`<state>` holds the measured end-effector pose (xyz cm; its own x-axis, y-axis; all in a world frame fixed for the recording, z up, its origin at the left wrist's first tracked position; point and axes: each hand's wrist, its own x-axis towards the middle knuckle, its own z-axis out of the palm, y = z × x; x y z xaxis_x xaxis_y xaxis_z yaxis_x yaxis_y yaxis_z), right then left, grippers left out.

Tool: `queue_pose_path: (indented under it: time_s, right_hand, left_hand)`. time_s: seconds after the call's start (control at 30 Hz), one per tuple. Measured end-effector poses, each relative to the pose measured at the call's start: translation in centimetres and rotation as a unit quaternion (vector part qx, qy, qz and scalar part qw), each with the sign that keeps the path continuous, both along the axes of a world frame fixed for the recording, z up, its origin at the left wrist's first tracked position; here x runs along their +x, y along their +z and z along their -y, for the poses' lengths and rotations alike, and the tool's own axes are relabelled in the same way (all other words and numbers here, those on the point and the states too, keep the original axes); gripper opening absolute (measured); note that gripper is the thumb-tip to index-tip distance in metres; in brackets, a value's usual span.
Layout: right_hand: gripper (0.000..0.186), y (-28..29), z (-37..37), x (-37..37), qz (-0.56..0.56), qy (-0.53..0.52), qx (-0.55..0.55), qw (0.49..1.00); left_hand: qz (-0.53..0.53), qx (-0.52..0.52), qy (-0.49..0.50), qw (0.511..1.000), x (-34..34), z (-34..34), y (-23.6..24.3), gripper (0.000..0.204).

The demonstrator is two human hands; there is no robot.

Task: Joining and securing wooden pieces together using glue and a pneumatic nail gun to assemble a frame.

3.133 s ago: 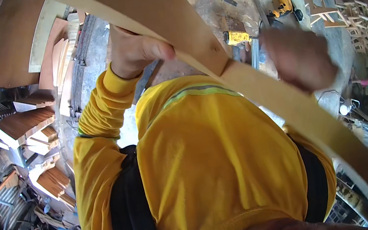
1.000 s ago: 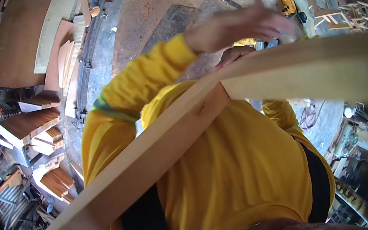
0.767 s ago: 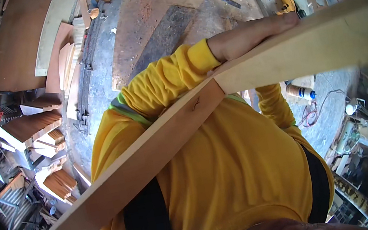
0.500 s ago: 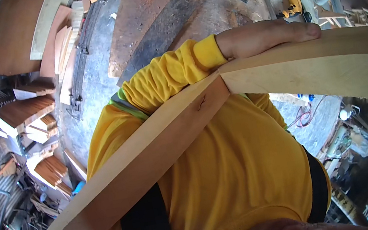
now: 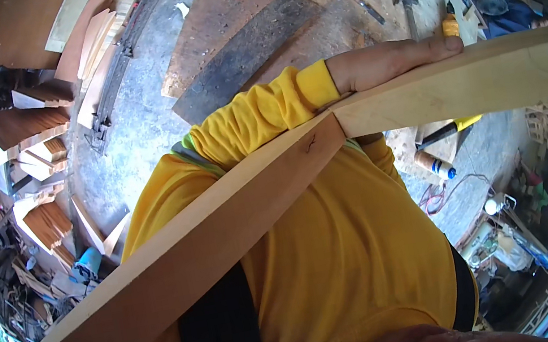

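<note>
Close to my chest is a thick, pale wooden piece with two arms meeting at an angled joint. Its long arm [image 5: 179, 257] slopes to the lower left, and its other arm [image 5: 472, 86] reaches the right edge. A small dark mark shows near the joint. My left hand [image 5: 391, 64], in a yellow sleeve, lies along the far edge of the right-hand arm just past the joint. One fingertip shows on the edge; the other fingers are hidden. My right sleeve [image 5: 383, 160] shows below the wood, which hides nearly all of my right hand.
Ahead on the floor are a dark board [image 5: 245, 51], a hammer [image 5: 409, 12] and a yellow power tool [image 5: 451, 26]. Stacked wood blocks [image 5: 21, 131] stand at left. A blue-capped bottle [image 5: 434, 165] and a cable [image 5: 433, 200] lie at right. Someone in blue [image 5: 511, 19] is at far right.
The wood's right end has risen slightly in view, and its top face shows less. My left hand keeps its place on it. More of the bottle and a yellow-and-black tool now show below.
</note>
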<state>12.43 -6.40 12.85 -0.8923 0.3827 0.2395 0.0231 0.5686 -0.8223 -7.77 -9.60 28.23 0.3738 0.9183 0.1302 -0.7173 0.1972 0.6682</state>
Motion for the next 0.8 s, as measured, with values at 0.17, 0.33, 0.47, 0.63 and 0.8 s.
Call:
queue_pose_path:
  time_s: [0.17,0.33,0.47,0.63,0.8]
  right_hand:
    - [0.029,-0.3,0.0,-1.4,-0.003,-0.040,0.068,0.997]
    - [0.028,-1.1,0.9,-2.8,-0.008,-0.097,0.121,0.988]
    - [0.028,-0.7,2.2,-2.5,-0.004,-0.164,0.162,0.973]
    - [0.038,1.0,5.9,-8.4,-0.306,-0.314,-0.394,0.808]
    - [0.042,-0.5,6.7,-9.8,-0.139,-0.370,-0.385,0.834]
  left_hand:
    - [-0.035,0.025,0.022,0.999,-0.6,-1.1,0.1,0.062]
    - [-0.206,0.051,0.046,0.976,-2.3,-1.3,-0.8,0.057]
    - [0.028,0.039,0.096,0.994,-6.6,2.4,-5.5,0.059]
    - [0.269,-0.194,0.372,0.867,-4.8,11.1,-7.4,0.054]
    - [-0.306,-0.150,0.520,0.783,-6.8,10.5,-11.8,0.065]
